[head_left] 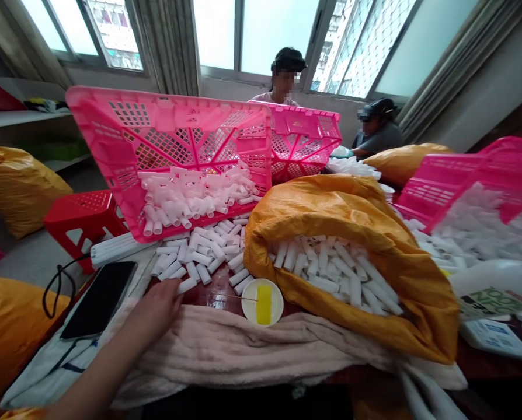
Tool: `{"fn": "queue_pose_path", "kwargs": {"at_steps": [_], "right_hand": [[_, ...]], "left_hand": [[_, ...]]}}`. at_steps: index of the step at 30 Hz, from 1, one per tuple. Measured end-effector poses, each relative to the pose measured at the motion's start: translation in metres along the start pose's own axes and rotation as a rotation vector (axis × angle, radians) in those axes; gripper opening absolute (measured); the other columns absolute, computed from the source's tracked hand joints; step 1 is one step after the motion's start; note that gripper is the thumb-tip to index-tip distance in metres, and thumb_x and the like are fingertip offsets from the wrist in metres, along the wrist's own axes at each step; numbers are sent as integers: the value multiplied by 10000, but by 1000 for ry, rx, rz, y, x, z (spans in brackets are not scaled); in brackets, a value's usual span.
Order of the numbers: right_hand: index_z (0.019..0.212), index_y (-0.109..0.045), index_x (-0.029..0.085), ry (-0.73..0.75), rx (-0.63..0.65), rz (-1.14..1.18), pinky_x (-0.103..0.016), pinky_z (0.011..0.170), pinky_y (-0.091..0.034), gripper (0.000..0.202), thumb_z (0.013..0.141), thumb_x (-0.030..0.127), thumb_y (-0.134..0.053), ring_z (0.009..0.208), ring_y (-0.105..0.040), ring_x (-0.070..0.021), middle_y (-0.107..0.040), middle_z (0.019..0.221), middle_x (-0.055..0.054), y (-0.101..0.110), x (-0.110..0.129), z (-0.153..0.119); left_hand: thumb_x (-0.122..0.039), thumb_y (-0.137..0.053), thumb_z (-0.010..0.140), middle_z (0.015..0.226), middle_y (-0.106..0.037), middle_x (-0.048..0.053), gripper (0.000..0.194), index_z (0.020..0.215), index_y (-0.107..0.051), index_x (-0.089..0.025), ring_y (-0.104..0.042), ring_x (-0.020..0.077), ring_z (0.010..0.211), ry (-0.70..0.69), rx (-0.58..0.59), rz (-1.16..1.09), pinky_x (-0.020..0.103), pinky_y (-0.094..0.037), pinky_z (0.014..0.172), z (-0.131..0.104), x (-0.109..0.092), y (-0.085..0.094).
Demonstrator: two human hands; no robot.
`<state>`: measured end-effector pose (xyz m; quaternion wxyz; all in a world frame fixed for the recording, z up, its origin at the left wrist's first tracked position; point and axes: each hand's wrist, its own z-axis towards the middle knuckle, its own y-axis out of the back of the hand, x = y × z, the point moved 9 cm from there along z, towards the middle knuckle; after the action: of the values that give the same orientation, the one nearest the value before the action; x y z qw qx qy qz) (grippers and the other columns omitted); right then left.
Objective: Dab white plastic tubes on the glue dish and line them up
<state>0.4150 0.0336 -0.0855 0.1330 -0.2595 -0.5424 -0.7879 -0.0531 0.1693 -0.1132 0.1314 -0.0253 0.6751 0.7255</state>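
Note:
My left hand [160,303] reaches in from the lower left, its fingers closed at the end of a short white plastic tube [186,285]. Just beyond it, many similar loose tubes [204,254] are spread over the dark red table. To the right of the hand sits a small white dish [249,308] with a yellow block [264,304] in it and a thin stick lying across. A large orange sack [322,201] lies on its side with its mouth towards me, full of white tubes [331,268]. My right hand is out of view.
A tilted pink basket [169,111] holds more white pieces behind the loose tubes. A phone [98,300] lies at left, and a pinkish towel [243,350] runs along the front edge. A white bottle [497,286] is at right. Two people sit across the table.

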Motion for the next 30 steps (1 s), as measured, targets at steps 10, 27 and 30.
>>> {"fn": "queue_pose_path", "kwargs": {"at_steps": [10, 27, 30], "right_hand": [[940, -653, 182, 568, 335, -488, -356, 844, -390, 249, 702, 210, -588, 974, -488, -270, -567, 1077, -125, -118, 190, 160], [1056, -557, 145, 557, 268, -389, -381, 853, -398, 312, 779, 287, -543, 982, -522, -270, -580, 1076, -137, -103, 164, 149], [1125, -499, 175, 410, 230, 8, -353, 850, -443, 303, 844, 283, -463, 942, -565, -221, -604, 1042, -93, -88, 158, 122]], "left_hand": [[-211, -473, 697, 876, -583, 50, 95, 768, -530, -186, -530, 208, 895, -157, 96, -102, 294, -386, 766, 28, -109, -14], [-286, -481, 743, 839, -620, 22, 136, 792, -574, -200, -566, 164, 805, -132, 229, -316, 230, -378, 662, 28, -101, -54], [-292, -466, 755, 853, -622, 21, 150, 804, -576, -203, -568, 162, 823, -111, 228, -287, 231, -378, 680, 27, -102, -53]]}}
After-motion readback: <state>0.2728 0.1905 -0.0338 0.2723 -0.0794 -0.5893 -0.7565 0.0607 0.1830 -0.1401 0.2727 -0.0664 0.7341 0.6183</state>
